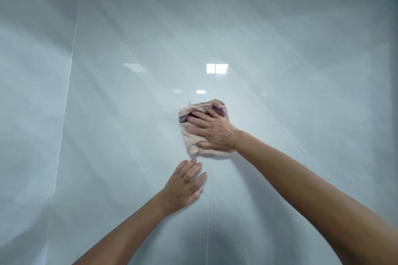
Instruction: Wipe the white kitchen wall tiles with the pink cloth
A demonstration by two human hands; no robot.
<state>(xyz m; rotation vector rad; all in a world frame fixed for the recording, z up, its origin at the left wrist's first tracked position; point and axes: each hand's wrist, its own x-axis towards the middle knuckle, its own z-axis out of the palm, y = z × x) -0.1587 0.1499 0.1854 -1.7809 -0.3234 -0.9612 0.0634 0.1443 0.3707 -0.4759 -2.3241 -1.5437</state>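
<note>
A folded, pale pinkish cloth (pixel 191 138) with a dark purple band lies against the glossy grey tiled surface, near the middle of the head view. Spread over it, my right hand (pixel 214 131) holds it pressed to the tiles with its fingers extended. Below and to the left of the cloth is my left hand (pixel 184 186), empty, its fingers apart and slightly bent. A small gap separates it from the cloth. Whether the left hand touches the tiles, I cannot tell.
Large marbled grey tiles (pixel 130 78) fill the view, with thin joints crossing behind the cloth. A corner edge (pixel 69 78) runs down the left side, where another tiled face (pixel 27 112) meets this one. Bright light reflections (pixel 217 68) show above the cloth.
</note>
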